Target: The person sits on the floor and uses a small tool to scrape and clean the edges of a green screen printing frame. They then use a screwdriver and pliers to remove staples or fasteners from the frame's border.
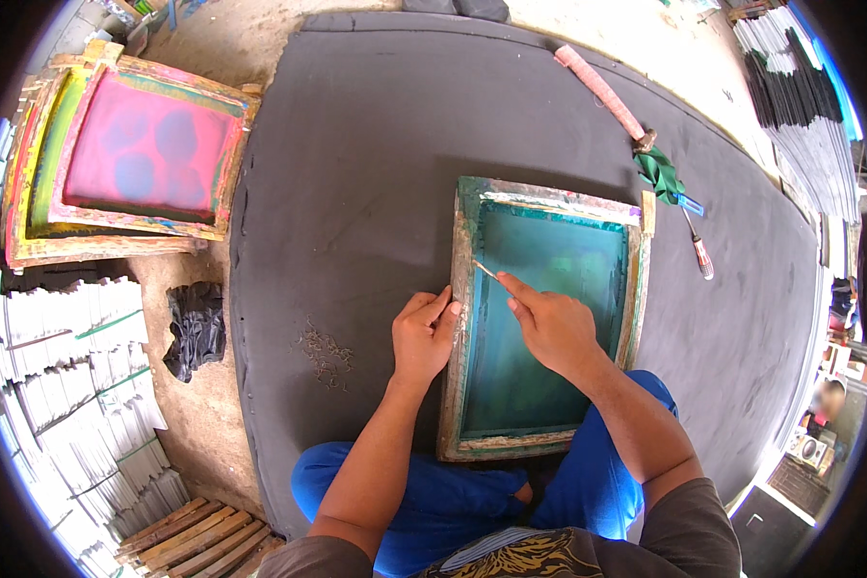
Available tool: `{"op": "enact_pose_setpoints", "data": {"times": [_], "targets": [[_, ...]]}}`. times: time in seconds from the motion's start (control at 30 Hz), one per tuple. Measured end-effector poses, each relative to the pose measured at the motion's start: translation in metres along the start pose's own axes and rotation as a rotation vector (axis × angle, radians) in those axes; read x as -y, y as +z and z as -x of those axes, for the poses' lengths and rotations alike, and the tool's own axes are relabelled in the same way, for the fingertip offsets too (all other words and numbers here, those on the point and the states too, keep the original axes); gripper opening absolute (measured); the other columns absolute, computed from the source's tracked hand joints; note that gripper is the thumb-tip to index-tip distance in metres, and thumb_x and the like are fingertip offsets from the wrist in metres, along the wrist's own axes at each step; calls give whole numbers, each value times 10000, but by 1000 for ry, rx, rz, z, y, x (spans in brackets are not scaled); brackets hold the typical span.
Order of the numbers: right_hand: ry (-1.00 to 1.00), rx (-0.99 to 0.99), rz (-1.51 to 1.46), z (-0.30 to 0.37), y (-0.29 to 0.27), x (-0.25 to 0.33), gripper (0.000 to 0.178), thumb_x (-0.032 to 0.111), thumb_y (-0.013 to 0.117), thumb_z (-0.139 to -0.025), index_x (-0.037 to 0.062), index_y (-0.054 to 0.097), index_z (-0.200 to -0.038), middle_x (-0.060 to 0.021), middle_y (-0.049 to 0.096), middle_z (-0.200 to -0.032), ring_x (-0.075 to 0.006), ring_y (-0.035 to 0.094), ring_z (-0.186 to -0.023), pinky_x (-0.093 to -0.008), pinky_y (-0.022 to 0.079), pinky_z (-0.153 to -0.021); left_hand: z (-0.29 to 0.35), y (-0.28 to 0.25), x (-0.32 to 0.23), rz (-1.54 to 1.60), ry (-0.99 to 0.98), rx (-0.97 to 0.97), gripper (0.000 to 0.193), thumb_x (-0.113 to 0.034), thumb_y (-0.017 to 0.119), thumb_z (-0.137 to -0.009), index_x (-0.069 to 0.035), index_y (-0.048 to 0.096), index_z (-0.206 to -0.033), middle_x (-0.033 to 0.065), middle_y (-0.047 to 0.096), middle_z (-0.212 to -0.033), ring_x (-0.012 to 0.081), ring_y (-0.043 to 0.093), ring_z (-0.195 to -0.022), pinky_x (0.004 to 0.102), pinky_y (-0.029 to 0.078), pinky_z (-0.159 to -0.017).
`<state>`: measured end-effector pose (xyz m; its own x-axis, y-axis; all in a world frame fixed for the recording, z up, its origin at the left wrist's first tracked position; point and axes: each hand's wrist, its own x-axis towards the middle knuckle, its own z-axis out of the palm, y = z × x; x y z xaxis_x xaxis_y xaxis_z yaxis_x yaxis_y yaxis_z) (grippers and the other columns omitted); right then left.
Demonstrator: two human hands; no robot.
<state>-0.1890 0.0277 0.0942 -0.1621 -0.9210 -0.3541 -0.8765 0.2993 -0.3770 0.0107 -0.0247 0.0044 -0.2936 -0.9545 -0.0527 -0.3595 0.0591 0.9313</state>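
In front of my crossed legs lies a screen-printing frame (459, 376) with worn, paint-stained wooden sides and teal mesh (525, 366). My left hand (424, 332) grips the frame's left side, thumb and fingers pressed against the wood. Over the mesh, my right hand (559, 332) pinches a thin, light-coloured stick (486, 270). The stick's tip meets the inner edge of the left wooden side; its exact kind is too small to tell. Left of my left hand, small thin scraps (326, 356) lie scattered on the dark work surface (356, 173).
Beyond the frame's far right corner lie a pink-wrapped rod (599, 89), crumpled green material (659, 173), a blue-handled tool (690, 205) and a screwdriver (704, 260). More printing frames (135, 217) are stacked at left, above bundled white sheets (77, 337) and a black plastic bag (196, 328).
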Motion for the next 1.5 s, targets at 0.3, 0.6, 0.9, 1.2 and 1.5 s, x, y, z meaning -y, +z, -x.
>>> {"op": "enact_pose_setpoints", "data": {"times": [0.3, 0.6, 0.9, 1.2, 1.5], "targets": [[-27, 123, 384, 2, -12, 34, 519, 180, 537, -988, 170, 500, -1506, -189, 718, -822, -363, 721, -680, -494, 575, -569, 3, 4, 2, -57, 61, -20, 252, -120, 736, -926, 25, 753, -1130, 104, 661, -815, 210, 619, -642, 322, 492, -596], [-4, 97, 246, 0, -3, 28, 502, 190, 551, -1012, 189, 512, -1512, -187, 689, -757, -354, 698, -639, -507, 544, -540, 4, 6, 3, -105, 102, -38, 254, -144, 724, -948, 16, 755, -1143, 98, 607, -746, 181, 572, -618, 318, 448, -570], [22, 149, 55, -3, 2, 11, 471, 219, 511, -1053, 155, 498, -1519, -172, 709, -817, -379, 702, -687, -519, 567, -654, 3, 5, 1, -81, 82, -28, 259, -178, 720, -955, 2, 758, -1137, 94, 605, -744, 188, 575, -619, 324, 452, -575], [-136, -55, -361, -8, 37, -26, 453, 243, 548, -1056, 161, 529, -1501, -220, 741, -957, -398, 723, -798, -467, 585, -749, 0, 6, 0, -74, 95, -39, 259, -174, 730, -945, 8, 760, -1126, 94, 604, -743, 186, 573, -618, 323, 443, -570], [-247, -96, -9, -10, 39, -32, 485, 295, 534, -1099, 140, 468, -1555, 38, 469, -682, -70, 386, -537, -258, 373, -475, 1, -1, -1, -83, 45, 7, 255, -147, 739, -928, 11, 758, -1127, 101, 632, -775, 211, 604, -627, 332, 480, -594]]}}
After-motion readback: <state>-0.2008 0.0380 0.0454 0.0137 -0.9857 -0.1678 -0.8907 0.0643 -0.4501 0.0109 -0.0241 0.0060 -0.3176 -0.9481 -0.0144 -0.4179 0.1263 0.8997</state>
